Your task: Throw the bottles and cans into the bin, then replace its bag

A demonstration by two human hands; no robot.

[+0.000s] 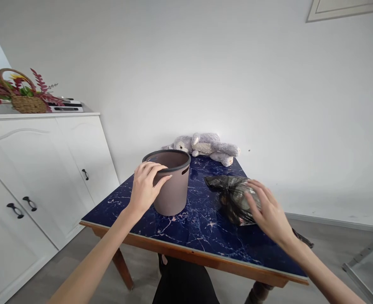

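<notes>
A mauve trash bin (pixel 174 192) with a dark rim stands upright on the blue marble-patterned table. My left hand (pixel 146 181) grips its near left rim, fingers over the edge and thumb against the outer wall. To the right lies a black plastic bag (pixel 233 196), knotted and bulging; what fills it cannot be made out. My right hand (pixel 267 211) rests at the bag's right side with its fingers apart, touching the plastic without closing round it. Part of the bag is hidden behind that hand.
A grey plush toy (pixel 205 145) lies along the table's far edge by the wall. The table (pixel 202 240) has a wooden edge. White cabinets (pixel 41 160) at left carry a flower basket (pixel 30 103). Something dark (pixel 303 238) sticks out beyond my right wrist.
</notes>
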